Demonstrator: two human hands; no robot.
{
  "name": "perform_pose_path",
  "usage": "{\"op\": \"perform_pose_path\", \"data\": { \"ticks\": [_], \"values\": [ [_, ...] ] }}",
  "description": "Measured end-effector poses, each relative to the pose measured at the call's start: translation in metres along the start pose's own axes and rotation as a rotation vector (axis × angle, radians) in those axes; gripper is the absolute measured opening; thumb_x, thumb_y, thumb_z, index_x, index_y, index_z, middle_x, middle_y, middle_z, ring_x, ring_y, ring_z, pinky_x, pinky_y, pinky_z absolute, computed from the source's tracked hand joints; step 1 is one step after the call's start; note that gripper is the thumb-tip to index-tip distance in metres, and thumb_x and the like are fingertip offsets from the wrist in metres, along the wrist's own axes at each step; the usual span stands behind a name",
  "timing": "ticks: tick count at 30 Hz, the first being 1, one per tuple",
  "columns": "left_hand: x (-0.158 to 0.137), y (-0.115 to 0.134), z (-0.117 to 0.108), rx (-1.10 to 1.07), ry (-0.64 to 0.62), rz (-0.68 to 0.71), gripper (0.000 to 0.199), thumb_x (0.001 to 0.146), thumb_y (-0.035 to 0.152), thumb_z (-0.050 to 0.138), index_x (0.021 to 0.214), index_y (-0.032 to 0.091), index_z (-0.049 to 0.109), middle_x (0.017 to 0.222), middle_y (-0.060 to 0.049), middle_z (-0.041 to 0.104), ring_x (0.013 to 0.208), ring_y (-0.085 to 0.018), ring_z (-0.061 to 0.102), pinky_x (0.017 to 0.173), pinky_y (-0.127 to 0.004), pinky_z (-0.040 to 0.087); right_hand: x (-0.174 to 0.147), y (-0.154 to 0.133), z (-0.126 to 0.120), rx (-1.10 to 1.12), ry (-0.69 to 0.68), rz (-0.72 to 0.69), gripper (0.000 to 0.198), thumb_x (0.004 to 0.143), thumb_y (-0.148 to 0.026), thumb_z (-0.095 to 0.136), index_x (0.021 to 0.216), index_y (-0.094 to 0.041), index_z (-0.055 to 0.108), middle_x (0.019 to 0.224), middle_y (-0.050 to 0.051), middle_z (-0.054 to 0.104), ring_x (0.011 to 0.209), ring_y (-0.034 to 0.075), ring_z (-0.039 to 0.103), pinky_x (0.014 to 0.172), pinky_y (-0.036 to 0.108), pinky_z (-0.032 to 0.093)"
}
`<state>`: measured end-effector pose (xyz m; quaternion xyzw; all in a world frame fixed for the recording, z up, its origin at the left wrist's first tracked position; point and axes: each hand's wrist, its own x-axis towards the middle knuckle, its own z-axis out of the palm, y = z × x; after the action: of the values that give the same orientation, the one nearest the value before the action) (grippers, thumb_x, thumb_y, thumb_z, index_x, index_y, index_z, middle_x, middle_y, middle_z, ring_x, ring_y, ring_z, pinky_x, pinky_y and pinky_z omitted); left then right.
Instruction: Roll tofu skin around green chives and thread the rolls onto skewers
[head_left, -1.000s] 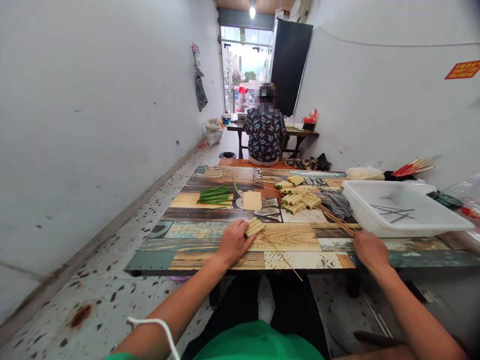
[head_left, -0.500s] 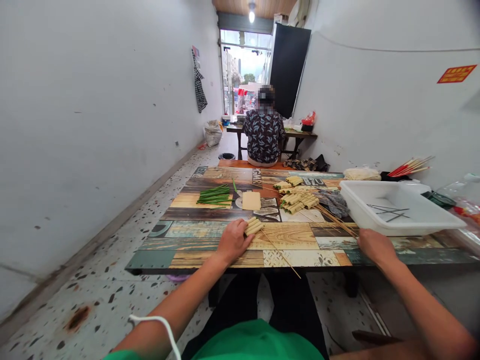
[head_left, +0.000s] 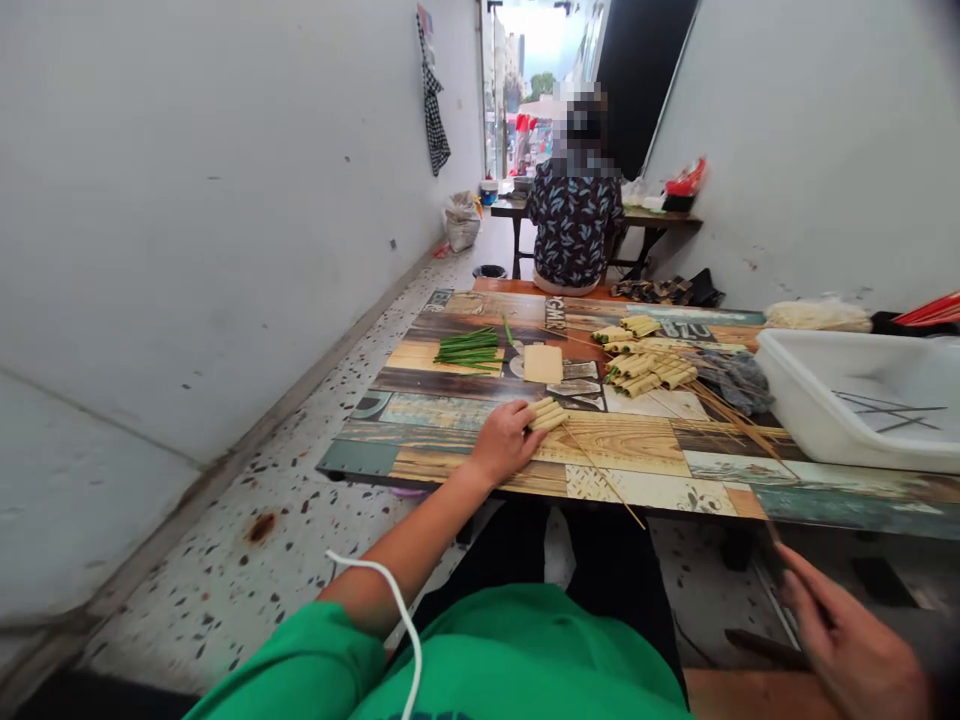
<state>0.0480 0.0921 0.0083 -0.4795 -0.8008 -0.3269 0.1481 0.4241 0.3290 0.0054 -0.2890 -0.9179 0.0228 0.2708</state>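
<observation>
Beside the table's front edge, my left hand [head_left: 504,442] is closed around a few pale yellow rolls [head_left: 550,414], which look like tofu skin. A bamboo skewer [head_left: 609,482] runs from these rolls past the table edge. My right hand [head_left: 855,625], partly blurred, is off the table at the lower right, its fingers pinched on a thin brown stick that looks like a skewer. Past the left hand lie a square pale sheet [head_left: 543,364] and a bundle of green chive-like stalks [head_left: 470,348]. Finished rolls with green ends [head_left: 649,366] are piled to the right.
Loose bamboo skewers [head_left: 739,418] lie near a grey cloth [head_left: 731,380]. A white tub [head_left: 810,425] holding dark sticks stands on the right. A bagged pale stack [head_left: 817,316] is behind it. Another person [head_left: 576,225] sits with their back to me at a farther table.
My right hand has left the skewer ends on the table and moved down and right, past the edge. My left hand stays on the rolls. The view has tilted down and shifted left.
</observation>
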Motion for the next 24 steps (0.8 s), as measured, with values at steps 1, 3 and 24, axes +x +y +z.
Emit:
{"op": "perform_pose_path", "data": {
  "ticks": [1,3,24],
  "values": [
    [0.000,-0.001,0.001,-0.003,0.016,-0.005,0.014,0.085,0.029,0.066,0.093,0.018,0.067,0.113,-0.013,0.064,0.101,-0.025,0.062,0.091,-0.041,0.052,-0.003,-0.028,0.005,0.086,-0.048,-0.117,0.039,0.093,-0.035,0.051,0.128,-0.023,0.062,0.098,0.010,0.074,0.072,0.017,0.072,0.060,0.022,0.054],
    [-0.001,-0.003,0.002,-0.007,0.040,-0.010,0.015,0.083,0.028,0.068,0.094,0.018,0.069,0.119,-0.014,0.062,0.107,-0.026,0.060,0.096,-0.043,0.051,-0.004,-0.081,0.015,0.241,-0.064,-0.228,0.040,0.096,-0.026,0.043,0.134,-0.021,0.055,0.097,0.007,0.073,0.077,0.014,0.071,0.067,0.020,0.054],
    [-0.001,-0.007,0.006,-0.033,0.017,-0.024,0.017,0.080,0.027,0.071,0.093,0.017,0.072,0.106,-0.012,0.067,0.098,-0.024,0.063,0.091,-0.038,0.053,-0.006,-0.148,0.035,0.184,0.002,-0.338,0.036,0.097,-0.016,0.038,0.126,-0.012,0.060,0.074,-0.001,0.060,0.051,0.005,0.052,0.048,0.017,0.037]
  ]
}}
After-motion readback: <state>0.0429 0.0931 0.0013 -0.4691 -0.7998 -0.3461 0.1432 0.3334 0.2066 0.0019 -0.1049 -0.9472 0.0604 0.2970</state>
